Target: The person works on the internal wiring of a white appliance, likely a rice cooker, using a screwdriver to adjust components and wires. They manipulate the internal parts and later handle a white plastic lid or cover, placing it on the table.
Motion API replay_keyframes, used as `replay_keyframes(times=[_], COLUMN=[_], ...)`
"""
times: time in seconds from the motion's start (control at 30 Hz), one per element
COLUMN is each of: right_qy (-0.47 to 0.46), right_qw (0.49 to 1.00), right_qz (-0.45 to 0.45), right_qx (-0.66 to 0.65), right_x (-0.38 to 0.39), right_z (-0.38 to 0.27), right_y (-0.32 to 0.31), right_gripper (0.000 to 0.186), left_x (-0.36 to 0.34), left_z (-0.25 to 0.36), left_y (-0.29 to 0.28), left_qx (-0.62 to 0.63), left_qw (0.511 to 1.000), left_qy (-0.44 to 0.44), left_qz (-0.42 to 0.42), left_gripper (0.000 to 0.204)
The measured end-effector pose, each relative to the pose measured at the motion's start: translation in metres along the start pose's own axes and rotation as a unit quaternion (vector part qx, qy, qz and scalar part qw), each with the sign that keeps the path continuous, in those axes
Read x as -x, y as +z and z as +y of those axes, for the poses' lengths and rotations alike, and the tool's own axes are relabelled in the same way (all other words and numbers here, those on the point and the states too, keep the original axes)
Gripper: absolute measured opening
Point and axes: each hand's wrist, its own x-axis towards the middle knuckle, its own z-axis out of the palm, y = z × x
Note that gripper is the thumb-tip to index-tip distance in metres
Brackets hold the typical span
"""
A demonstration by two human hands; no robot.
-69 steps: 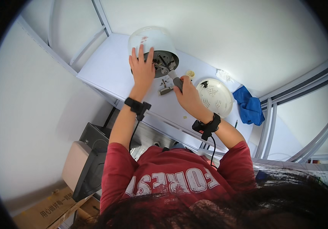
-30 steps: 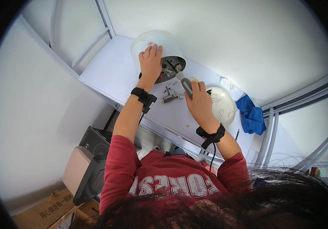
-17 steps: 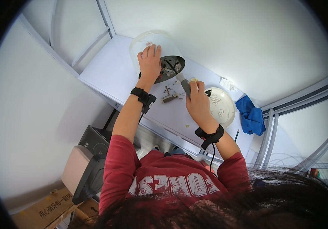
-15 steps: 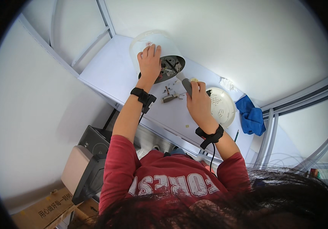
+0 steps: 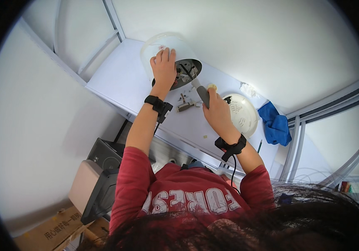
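Observation:
A white rounded appliance housing point(image 5: 149, 52), perhaps a rice cooker, lies tipped on the table, its dark open underside point(image 5: 190, 77) showing wires and small parts. My left hand point(image 5: 163, 69) rests on its side by the opening's rim, fingers stretched out and slightly spread, the thumb partly hidden. My right hand point(image 5: 218, 113) is closed round a grey-handled tool point(image 5: 203, 95) that looks like a screwdriver. The tool's thin end points into the opening; where its tip touches cannot be made out. Below the opening lie a short grey-handled tool point(image 5: 185, 107) and several small loose parts point(image 5: 182, 98).
A round cream plate point(image 5: 245, 115), like a base cover, lies right of my right hand. Beyond it are a crumpled white tissue point(image 5: 248, 89) and a blue cloth point(image 5: 275, 125). A pale wall rises behind the table point(image 5: 117, 75). A cardboard box point(image 5: 50, 230) stands at lower left.
The grey-handled tool and my right hand have shifted very slightly. My left hand stays on the housing.

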Motion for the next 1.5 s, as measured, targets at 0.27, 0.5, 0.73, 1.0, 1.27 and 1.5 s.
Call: replay_keyframes(times=[0.27, 0.5, 0.73, 1.0, 1.27, 1.5], right_qy=[0.036, -0.014, -0.023, 0.07, -0.055, 0.04], right_qw=[0.997, 0.996, 0.995, 0.997, 0.993, 0.998], right_qz=[0.06, 0.086, 0.097, 0.009, 0.097, 0.052], right_qx=[0.017, -0.035, 0.028, -0.032, 0.027, 0.014], right_x=[-0.004, -0.003, -0.008, -0.014, -0.012, -0.011], right_z=[-0.005, -0.012, -0.006, -0.016, -0.004, -0.01], right_y=[0.002, 0.001, -0.007, -0.016, -0.009, -0.007], right_gripper=[0.038, 0.038, 0.032, 0.041, 0.04, 0.038], left_x=[-0.001, 0.001, 0.0, 0.002, 0.001, 0.0], left_z=[0.0, 0.0, 0.002, 0.0, 0.002, 0.005], left_y=[-0.001, 0.001, 0.0, 0.002, 0.002, -0.001], left_qx=[0.006, -0.007, 0.01, -0.01, 0.003, 0.004], left_qw=[1.0, 1.0, 1.0, 1.0, 1.0, 1.0], left_qy=[-0.006, -0.009, -0.013, -0.008, -0.009, -0.012], left_qz=[-0.003, -0.004, -0.002, 0.009, 0.014, 0.001], left_gripper=[0.061, 0.061, 0.05, 0.06, 0.049, 0.05])
